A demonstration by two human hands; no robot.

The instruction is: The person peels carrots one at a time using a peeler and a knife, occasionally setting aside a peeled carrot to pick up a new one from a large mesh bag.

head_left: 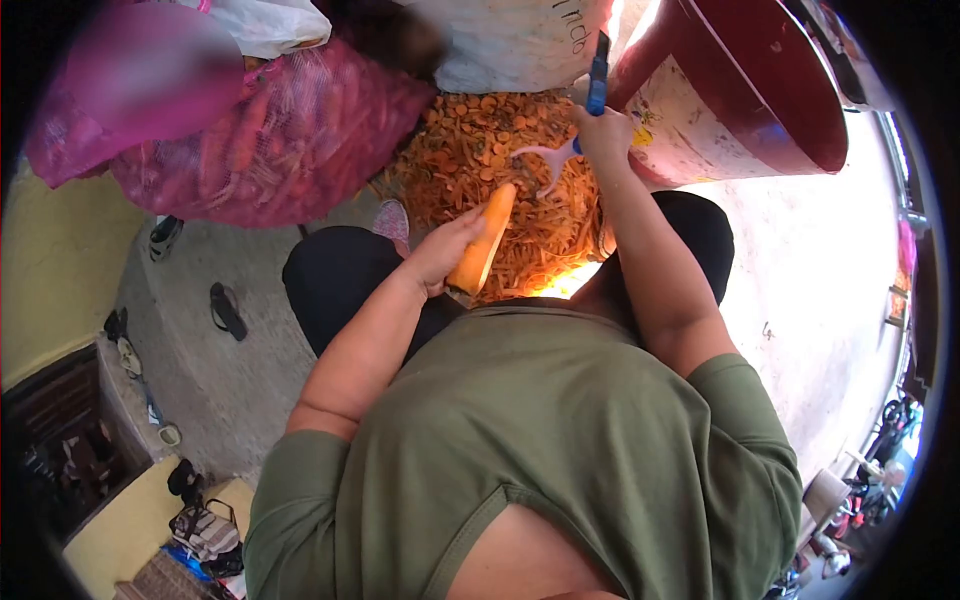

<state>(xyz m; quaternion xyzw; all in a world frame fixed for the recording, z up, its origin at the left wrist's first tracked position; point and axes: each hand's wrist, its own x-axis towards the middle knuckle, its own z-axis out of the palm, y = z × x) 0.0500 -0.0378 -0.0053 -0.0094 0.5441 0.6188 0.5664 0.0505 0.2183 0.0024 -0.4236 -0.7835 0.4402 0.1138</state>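
My left hand [444,252] is closed around a thick orange carrot [486,240], which looks peeled and tilts up and away from me. In my right hand [606,136] is a Y-shaped peeler [556,160] with a pale forked head and a blue handle. Its head points toward the carrot but stays apart from it, and the handle's dark end sticks up past my fingers. Below both hands spreads a heap of orange peelings [480,150] with round carrot ends among them, lying between my knees.
A pink mesh sack [290,140] full of carrots lies at the left. A white sack [510,45] with writing stands behind the peelings. To the right is a large dark red tub [730,110]. Loose footwear, including a dark sandal [227,311], lies on the concrete floor [230,390].
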